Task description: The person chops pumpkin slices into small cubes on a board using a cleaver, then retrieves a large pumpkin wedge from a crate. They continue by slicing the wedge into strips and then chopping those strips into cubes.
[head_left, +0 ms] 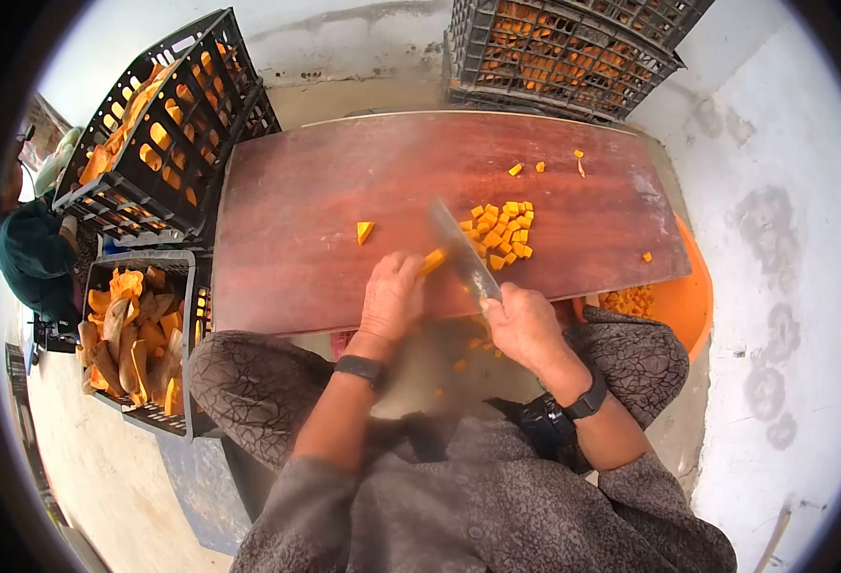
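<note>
My right hand [523,328] is wrapped round the handle of a broad kitchen knife [466,250], whose blade points away from me over the reddish-brown wooden table [296,205]. Close by on the left, my left hand [392,296] is closed on a strip of orange pumpkin [433,261], slightly blurred, its end beside the blade. Just right of the blade lies a heap of diced pumpkin cubes [501,229]. A single pumpkin wedge [365,232] rests farther left. Several small scraps [515,170] lie toward the far right of the tabletop.
Below the table's right edge, an orange basin [692,301] holds diced pumpkin. A black crate [191,344] of pumpkin pieces stands at left, with another filled crate [167,143] behind it. Stacked crates [559,57] stand beyond the table. A person in dark clothing [33,253] is at far left.
</note>
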The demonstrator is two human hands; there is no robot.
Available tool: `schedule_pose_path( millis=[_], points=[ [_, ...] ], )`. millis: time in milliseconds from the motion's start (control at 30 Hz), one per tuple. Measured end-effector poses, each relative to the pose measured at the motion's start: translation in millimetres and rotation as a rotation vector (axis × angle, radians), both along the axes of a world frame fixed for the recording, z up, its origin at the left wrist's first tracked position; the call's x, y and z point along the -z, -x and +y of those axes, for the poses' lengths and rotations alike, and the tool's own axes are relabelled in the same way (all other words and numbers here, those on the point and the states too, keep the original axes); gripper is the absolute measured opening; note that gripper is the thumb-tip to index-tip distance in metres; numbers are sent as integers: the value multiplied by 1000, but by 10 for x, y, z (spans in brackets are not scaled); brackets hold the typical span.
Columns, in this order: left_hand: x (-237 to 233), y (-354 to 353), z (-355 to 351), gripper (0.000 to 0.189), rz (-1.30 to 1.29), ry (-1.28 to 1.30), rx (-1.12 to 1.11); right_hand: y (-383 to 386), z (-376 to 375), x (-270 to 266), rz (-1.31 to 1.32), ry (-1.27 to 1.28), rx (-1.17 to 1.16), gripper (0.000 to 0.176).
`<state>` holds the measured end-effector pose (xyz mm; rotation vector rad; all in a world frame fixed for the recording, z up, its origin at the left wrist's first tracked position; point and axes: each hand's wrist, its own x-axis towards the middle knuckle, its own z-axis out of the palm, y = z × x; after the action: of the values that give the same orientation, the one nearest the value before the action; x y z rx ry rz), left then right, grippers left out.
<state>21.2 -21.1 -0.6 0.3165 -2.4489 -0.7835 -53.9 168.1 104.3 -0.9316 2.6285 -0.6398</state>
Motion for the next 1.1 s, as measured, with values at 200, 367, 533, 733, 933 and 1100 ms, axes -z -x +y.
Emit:
schedule_pose_path(
  millis=[200,367,533,733,933,1100],
  points=[
    [17,25,29,27,-4,-6,-24,-26,-53,-44,-3,-79,-57,28],
    [19,48,42,28,6,-3,-37,-25,-89,-82,13,-92,-73,26],
    [13,78,56,27,-6,-34,-34,-4,-148,-183,-9,-109,-105,23],
    [32,89,60,25,35,-49,-12,83,-335,-101,-71,-230,-103,20],
    [13,86,39,26,42,-45,4,135,-456,110,5,-208,-77,16],
    [34,66,66,26,87,-62,-11,168,-435,117,-101,-89,34,24]
  ],
)
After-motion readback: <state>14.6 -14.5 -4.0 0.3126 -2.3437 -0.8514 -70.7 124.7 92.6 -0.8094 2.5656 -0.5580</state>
